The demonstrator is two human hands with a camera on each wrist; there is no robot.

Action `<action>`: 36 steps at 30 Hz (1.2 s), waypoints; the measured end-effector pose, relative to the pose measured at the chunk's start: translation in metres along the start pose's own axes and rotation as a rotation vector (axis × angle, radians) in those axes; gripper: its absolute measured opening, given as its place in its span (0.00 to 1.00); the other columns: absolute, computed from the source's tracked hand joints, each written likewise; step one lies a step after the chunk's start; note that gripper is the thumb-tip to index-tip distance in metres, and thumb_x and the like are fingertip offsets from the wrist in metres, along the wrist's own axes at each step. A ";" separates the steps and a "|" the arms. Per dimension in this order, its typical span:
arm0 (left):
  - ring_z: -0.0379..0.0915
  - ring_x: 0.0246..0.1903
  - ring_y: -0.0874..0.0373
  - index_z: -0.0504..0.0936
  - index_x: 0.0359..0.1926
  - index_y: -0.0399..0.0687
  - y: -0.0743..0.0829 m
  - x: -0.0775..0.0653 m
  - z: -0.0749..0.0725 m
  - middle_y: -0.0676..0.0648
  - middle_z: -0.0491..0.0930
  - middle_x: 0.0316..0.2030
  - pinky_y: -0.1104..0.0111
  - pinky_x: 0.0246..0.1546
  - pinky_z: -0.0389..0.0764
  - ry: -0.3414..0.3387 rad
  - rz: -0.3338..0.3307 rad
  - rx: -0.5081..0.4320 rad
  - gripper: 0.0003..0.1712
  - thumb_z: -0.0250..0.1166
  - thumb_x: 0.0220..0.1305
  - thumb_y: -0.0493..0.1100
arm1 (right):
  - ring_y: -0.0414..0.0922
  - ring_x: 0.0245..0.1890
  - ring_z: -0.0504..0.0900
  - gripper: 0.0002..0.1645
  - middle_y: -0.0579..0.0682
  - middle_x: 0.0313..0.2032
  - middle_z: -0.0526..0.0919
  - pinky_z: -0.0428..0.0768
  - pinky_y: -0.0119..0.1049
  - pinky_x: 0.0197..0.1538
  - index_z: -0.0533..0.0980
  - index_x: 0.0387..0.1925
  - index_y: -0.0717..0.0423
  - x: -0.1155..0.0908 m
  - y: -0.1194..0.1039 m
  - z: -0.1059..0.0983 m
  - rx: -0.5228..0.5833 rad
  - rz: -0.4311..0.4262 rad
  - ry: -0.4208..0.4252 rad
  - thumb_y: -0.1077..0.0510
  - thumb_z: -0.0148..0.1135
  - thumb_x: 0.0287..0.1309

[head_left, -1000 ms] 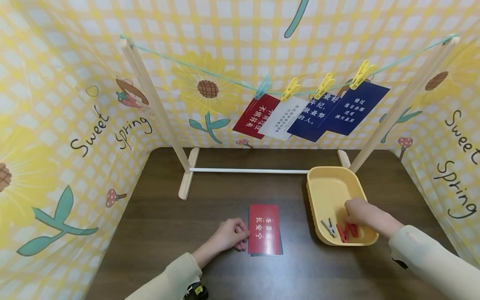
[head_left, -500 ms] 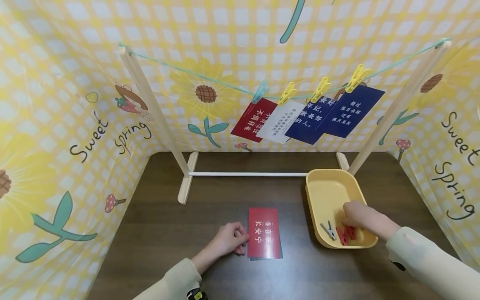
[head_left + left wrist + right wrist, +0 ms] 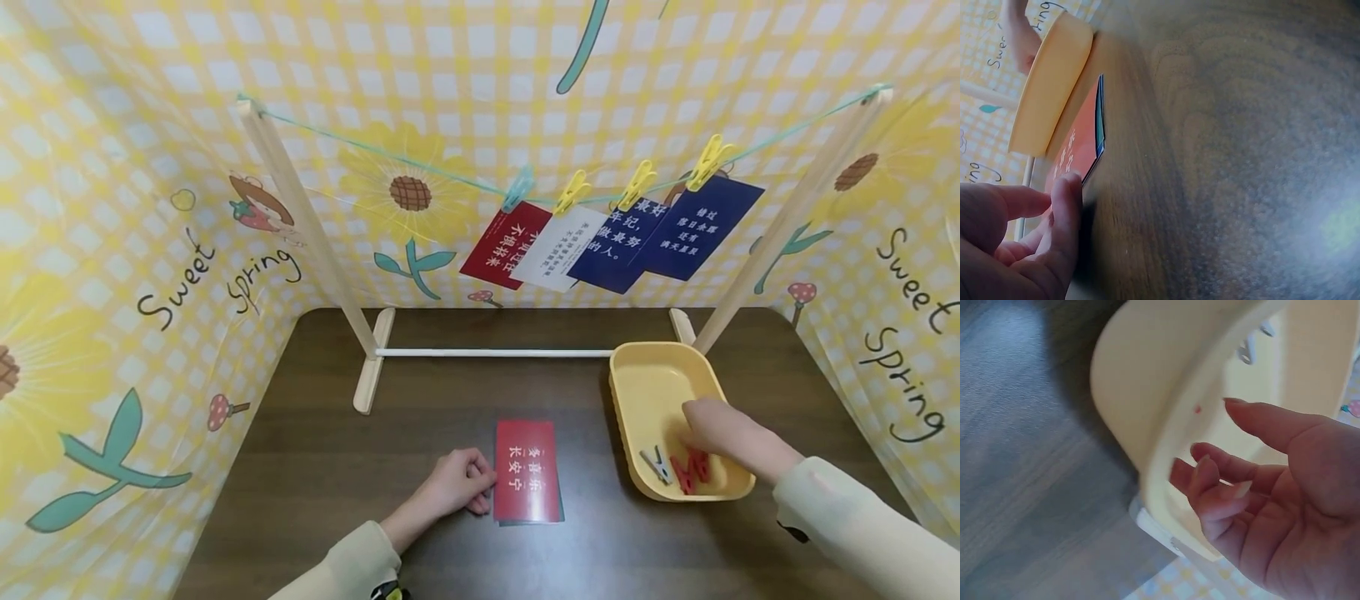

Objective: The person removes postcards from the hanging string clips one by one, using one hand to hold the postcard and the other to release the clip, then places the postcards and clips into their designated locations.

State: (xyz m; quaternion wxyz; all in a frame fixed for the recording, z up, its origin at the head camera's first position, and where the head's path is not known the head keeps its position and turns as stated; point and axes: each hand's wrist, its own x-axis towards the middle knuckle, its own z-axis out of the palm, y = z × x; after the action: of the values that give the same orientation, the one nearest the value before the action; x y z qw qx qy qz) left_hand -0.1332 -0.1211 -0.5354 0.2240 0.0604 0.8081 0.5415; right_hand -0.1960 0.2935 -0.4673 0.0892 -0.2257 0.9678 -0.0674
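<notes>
At lower right, the right hand (image 3: 717,429) hangs loose near red clips (image 3: 681,477) — likely choosing one, a pinch needed next — the left hand (image 3: 453,482), by the red card (image 3: 527,471), of unclear grip.

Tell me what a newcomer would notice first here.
Probably the four cards hanging in a row at the back, under three yellow clothespins and one light blue clothespin. Next, the yellow tray at the right of the dark table, with the right hand over its inside. Left of it, a red card lies flat, the left hand at its edge.
</notes>
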 end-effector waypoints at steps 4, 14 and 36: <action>0.83 0.18 0.56 0.79 0.37 0.37 0.001 0.000 -0.001 0.45 0.82 0.21 0.64 0.22 0.87 0.013 0.008 0.016 0.07 0.66 0.72 0.37 | 0.41 0.19 0.67 0.18 0.46 0.19 0.68 0.69 0.35 0.23 0.68 0.23 0.55 0.002 -0.003 -0.008 0.049 -0.002 0.008 0.61 0.70 0.59; 0.75 0.14 0.60 0.81 0.39 0.40 0.025 0.012 -0.022 0.46 0.82 0.21 0.65 0.16 0.82 0.184 0.114 0.100 0.05 0.65 0.73 0.38 | 0.41 0.22 0.73 0.13 0.46 0.23 0.77 0.77 0.40 0.23 0.74 0.27 0.55 0.017 -0.029 -0.044 -0.006 -0.109 0.223 0.60 0.71 0.64; 0.80 0.21 0.58 0.83 0.45 0.44 0.105 0.053 -0.074 0.43 0.85 0.33 0.68 0.20 0.81 0.442 0.453 0.080 0.06 0.69 0.72 0.41 | 0.52 0.36 0.84 0.05 0.53 0.35 0.86 0.85 0.51 0.37 0.81 0.39 0.57 0.054 -0.102 -0.170 -0.033 -0.251 0.535 0.60 0.69 0.67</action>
State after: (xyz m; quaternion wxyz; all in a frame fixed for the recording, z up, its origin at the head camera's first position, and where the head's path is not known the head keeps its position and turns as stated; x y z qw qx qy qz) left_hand -0.2267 -0.1230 -0.4333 -0.0860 0.1286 0.8238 0.5453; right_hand -0.2347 0.1937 -0.2919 -0.1818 -0.3193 0.9224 -0.1190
